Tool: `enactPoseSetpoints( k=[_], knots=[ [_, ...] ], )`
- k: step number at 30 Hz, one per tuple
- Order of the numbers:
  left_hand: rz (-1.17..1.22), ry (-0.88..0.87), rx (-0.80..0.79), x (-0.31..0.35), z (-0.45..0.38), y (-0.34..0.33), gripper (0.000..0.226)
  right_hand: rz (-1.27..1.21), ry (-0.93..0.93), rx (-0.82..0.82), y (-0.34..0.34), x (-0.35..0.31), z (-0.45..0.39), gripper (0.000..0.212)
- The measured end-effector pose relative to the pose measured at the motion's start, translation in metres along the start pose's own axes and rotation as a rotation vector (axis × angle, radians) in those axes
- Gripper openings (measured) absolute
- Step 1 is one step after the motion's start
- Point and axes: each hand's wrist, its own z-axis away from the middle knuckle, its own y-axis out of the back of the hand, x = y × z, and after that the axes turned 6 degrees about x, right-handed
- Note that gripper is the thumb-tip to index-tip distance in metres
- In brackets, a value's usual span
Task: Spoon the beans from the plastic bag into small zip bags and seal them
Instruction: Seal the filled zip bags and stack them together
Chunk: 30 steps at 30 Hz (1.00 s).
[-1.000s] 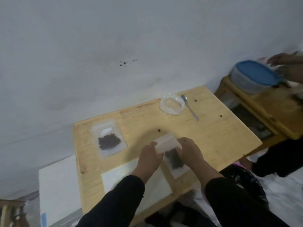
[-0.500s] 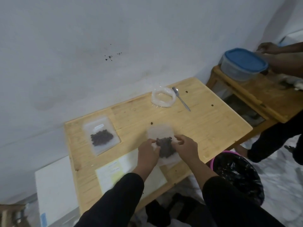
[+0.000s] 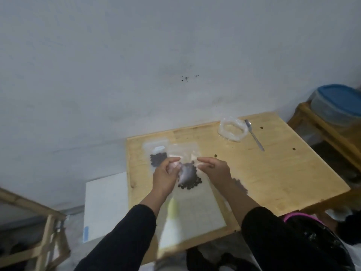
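A small clear zip bag (image 3: 189, 178) with dark beans in its lower part is held between my two hands over the wooden table (image 3: 273, 173). My left hand (image 3: 166, 178) pinches its left side with curled fingers, and my right hand (image 3: 214, 170) pinches its right edge. Just behind my left hand a second small zip bag (image 3: 157, 158) with beans lies flat on the table. The rolled-down plastic bag (image 3: 232, 130) sits at the table's far side, and a metal spoon (image 3: 254, 136) lies right of it.
A few loose beans (image 3: 293, 149) dot the tabletop. A white sheet (image 3: 197, 214) lies at the near edge. A blue-lidded container (image 3: 340, 106) stands on a second wooden table at right. A black-lined bin (image 3: 312, 233) sits below right, a white board (image 3: 105, 202) at left.
My hands have carried the bean bag to the left, up against the filled bag on the table. The other person's hands at the blue-lidded container are out of view.
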Motion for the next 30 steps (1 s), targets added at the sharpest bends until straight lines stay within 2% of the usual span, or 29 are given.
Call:
enactPoseSetpoints(
  k=[3, 8, 13, 19, 30],
  knots=[
    [0.074, 0.056, 0.095, -0.014, 0.005, 0.035, 0.018, -0.004, 0.03, -0.053, -0.03, -0.004, 0.007, 0.028],
    [0.081, 0.143, 0.266, -0.045, 0.022, 0.086, 0.025, 0.331, 0.036, -0.066, -0.068, 0.016, 0.024, 0.031],
    [0.082, 0.208, 0.343, -0.073, 0.044, 0.116, 0.024, 0.463, -0.049, -0.088, -0.087, 0.048, 0.044, 0.031],
    [0.064, 0.257, 0.354, -0.094, 0.061, 0.125, 0.028, 0.449, -0.025, -0.041, -0.101, 0.052, 0.052, 0.028],
    [0.051, 0.247, 0.242, -0.098, 0.064, 0.118, 0.039, 0.437, -0.072, 0.008, -0.114, 0.046, 0.05, 0.011]
  ],
)
